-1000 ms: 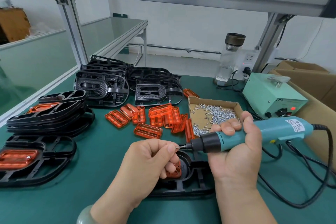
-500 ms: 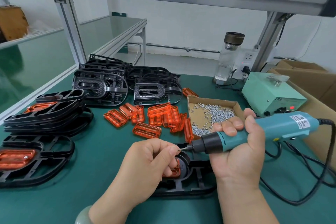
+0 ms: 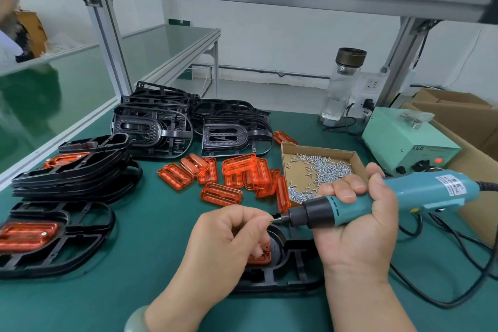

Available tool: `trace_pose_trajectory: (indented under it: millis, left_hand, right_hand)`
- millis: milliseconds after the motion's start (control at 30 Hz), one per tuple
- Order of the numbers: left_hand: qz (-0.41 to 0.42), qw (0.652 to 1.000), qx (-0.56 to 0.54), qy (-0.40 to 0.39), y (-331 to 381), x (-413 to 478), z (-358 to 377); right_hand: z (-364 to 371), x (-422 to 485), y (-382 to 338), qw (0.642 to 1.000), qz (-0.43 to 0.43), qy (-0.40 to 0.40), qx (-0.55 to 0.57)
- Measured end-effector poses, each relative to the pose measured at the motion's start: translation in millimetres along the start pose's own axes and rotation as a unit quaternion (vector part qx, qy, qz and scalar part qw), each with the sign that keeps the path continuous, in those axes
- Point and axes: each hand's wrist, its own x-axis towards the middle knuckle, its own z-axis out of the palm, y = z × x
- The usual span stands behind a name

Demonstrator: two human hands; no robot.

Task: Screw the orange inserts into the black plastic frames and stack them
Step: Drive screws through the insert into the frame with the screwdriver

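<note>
R hand (image 3: 358, 226) grip wrapped round screwdriver (image 3: 404, 197), held level so L hand (image 3: 229, 240) grip can pinch a screw (image 3: 271, 220) onto the bit, prob. loading it. On desk (image 3: 134, 291), near side of screw box (image 3: 320, 150): black frame (image 3: 285, 276) w/ orange insert (image 3: 260, 256).

- A strip of bare bench (image 3: 140, 264) runs from the near edge to the middle, between the lone frame (image 3: 63, 219) and the left hand (image 3: 229, 240).
- Stacked frames (image 3: 80, 178) block the left edge.
- A frame pile (image 3: 172, 127) and loose inserts (image 3: 242, 175) bar the far middle.
- The screw box (image 3: 318, 149), power box (image 3: 404, 143) and cable (image 3: 444, 304) crowd the right side.
</note>
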Motion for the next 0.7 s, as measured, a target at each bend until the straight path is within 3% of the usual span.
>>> trace_pose_trajectory:
  millis: [567,700]
  left_hand:
    - [0.032,0.999,-0.001,-0.018,-9.8,5.3,-7.6]
    - [0.087,0.985,0.144,0.039,-16.7,11.6,-29.2]
  right_hand:
    - [-2.7,1.8,-2.4,1.0,-0.002,-0.013,-0.015]
    - [-5.8,5.4,-8.9,1.0,-0.012,0.008,-0.027]
